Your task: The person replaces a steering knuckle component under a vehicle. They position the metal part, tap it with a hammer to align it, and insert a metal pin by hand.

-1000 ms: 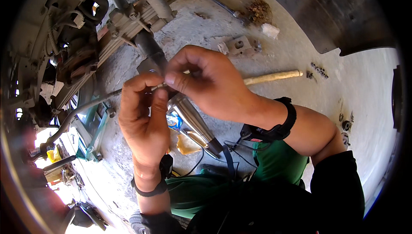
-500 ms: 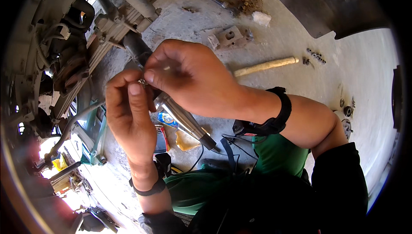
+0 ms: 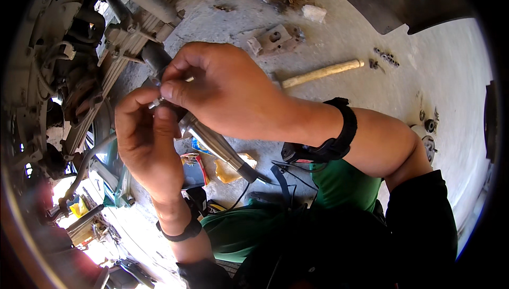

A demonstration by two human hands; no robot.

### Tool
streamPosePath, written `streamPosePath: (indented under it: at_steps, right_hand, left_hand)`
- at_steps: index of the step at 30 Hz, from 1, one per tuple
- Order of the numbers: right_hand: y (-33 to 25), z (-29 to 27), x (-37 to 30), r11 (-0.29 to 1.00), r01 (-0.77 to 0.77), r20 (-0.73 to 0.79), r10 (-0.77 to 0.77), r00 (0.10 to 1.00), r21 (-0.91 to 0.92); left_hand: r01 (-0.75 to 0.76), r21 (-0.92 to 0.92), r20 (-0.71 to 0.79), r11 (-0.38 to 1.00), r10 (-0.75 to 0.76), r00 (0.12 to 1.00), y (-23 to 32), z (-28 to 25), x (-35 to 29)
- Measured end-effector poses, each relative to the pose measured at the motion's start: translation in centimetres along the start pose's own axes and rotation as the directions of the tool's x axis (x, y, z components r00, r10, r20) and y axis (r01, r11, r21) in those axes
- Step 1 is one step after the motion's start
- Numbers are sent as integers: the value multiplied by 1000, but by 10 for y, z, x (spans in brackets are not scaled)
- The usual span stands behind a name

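At centre left of the frame the left hand point(image 3: 146, 146) and right hand point(image 3: 222, 95) meet, fingers pinched on a small metal part point(image 3: 157, 102) mostly hidden between them; behind lies a metal shaft point(image 3: 217, 146), its upper end covered; a wooden handle point(image 3: 322, 73) rests on the concrete floor point(image 3: 450, 61), upper right.

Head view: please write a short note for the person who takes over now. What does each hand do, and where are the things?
Left hand: fingertips pinch a small metal part.
Right hand: pinches the same part from above.
Shock absorber: slants just below the hands, under the vehicle's leaf spring.
On the concrete floor: wooden handle, metal bracket, small nuts.
Done: part is in hand. Left: cannot tell; part not yet fitted.
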State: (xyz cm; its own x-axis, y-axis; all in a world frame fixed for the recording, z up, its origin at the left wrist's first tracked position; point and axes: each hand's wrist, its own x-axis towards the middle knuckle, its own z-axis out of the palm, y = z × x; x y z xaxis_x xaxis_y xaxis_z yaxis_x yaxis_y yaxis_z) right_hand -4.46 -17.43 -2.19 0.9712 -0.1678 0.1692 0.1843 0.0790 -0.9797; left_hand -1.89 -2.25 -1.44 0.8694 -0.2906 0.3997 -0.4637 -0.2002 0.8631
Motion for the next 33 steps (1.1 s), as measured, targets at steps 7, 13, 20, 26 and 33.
streamPosePath:
  at_steps: [7,13,20,26,33]
  right_hand:
    - [1,-2,-1,999,22,6,-22,1000,-28]
    - [1,0,-1,1000,-20,-5,20,1000,7]
    - [5,-1,-1,997,-25,-6,25,1000,-73]
    - [19,3,1,999,36,7,-36,999,-3]
    - [13,5,2,995,-66,29,64,998,78]
  left_hand:
    - [221,-99,66,970,-216,974,0,-9,-1]
    - [42,-137,34,990,-38,999,-3,-2,2]
    - [99,-123,-22,987,-102,995,-2,6,0]
    - [237,-52,167,970,-226,960,-8,-18,0]
    - [66,-138,104,988,-52,993,-4,-7,-1]
